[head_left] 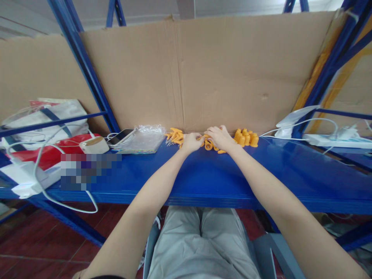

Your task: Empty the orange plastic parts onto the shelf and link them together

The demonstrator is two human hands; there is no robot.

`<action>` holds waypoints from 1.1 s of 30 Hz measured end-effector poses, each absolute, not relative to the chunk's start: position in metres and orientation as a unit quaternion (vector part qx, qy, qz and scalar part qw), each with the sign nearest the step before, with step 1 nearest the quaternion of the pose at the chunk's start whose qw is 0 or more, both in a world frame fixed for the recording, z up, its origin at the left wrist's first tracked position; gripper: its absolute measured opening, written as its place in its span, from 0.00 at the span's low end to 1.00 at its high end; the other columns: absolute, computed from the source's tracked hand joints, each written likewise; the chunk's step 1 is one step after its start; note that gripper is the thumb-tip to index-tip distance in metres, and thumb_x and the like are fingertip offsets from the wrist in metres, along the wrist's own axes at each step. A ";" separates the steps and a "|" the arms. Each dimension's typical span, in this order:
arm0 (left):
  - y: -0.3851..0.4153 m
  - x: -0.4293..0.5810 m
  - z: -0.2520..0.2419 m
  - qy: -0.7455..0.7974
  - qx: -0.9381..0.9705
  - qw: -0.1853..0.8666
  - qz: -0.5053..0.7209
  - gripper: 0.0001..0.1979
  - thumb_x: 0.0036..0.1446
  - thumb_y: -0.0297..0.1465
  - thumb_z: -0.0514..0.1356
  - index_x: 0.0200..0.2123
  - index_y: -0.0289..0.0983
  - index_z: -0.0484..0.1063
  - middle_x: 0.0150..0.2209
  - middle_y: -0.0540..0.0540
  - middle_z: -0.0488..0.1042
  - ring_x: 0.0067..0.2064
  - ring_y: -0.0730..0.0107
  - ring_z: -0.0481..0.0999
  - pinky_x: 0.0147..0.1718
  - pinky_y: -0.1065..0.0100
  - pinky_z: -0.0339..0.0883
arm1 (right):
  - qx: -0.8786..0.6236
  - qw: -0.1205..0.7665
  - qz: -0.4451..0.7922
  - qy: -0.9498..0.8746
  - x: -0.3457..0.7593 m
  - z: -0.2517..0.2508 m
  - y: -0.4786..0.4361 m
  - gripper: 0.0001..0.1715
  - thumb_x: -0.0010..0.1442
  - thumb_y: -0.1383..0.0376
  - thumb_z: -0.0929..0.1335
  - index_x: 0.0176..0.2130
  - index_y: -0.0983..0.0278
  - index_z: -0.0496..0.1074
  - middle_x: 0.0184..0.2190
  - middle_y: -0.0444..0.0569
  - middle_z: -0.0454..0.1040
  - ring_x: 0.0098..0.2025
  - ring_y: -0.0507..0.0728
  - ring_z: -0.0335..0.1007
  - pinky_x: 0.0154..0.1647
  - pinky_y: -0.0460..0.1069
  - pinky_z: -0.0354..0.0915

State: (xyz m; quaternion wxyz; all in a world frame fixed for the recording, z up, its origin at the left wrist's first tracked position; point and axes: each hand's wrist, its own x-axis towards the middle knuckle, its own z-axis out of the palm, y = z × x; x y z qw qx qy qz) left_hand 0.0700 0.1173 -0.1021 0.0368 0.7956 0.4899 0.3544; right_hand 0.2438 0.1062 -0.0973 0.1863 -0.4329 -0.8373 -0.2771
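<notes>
Both my arms reach across a blue shelf to its back edge, against a cardboard wall. My left hand is closed in a pinch on a small orange plastic piece. My right hand curls over more orange pieces lying between the two hands, its fingers closed on them. A loose heap of orange pieces lies just left of my left hand. A group of upright orange pieces stands just right of my right hand.
A clear plastic bag with small parts and a phone lie left of the pieces. White cables, a white charger and red and white packets are at far left. A white power strip sits at right. Blue rack posts flank the shelf.
</notes>
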 end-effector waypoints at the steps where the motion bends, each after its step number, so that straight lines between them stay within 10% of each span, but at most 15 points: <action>1: 0.117 0.070 -0.102 0.492 0.794 0.036 0.354 0.14 0.60 0.37 0.59 0.35 0.36 0.82 0.37 0.43 0.83 0.42 0.60 0.79 0.47 0.62 0.66 | -0.438 0.184 -0.276 -0.836 0.243 -0.097 0.106 0.14 0.68 0.69 0.61 0.50 0.65 0.72 0.48 0.57 0.75 0.49 0.64 0.64 0.49 0.56 0.50; 18: 0.113 0.077 -0.096 0.440 0.718 0.328 0.428 0.13 0.54 0.35 0.61 0.22 0.34 0.76 0.16 0.55 0.62 0.22 0.77 0.58 0.24 0.72 0.52 | -0.480 0.191 -0.314 -0.797 0.236 -0.091 0.095 0.17 0.69 0.70 0.56 0.50 0.67 0.70 0.44 0.60 0.76 0.49 0.65 0.64 0.52 0.58 0.50; 33: 0.113 0.076 -0.096 0.448 0.694 0.347 0.444 0.15 0.53 0.39 0.65 0.20 0.35 0.74 0.14 0.55 0.59 0.21 0.76 0.57 0.24 0.71 0.50 | -0.544 0.188 -0.302 -0.760 0.238 -0.084 0.088 0.21 0.67 0.74 0.56 0.50 0.66 0.72 0.47 0.58 0.75 0.52 0.63 0.65 0.54 0.58 0.53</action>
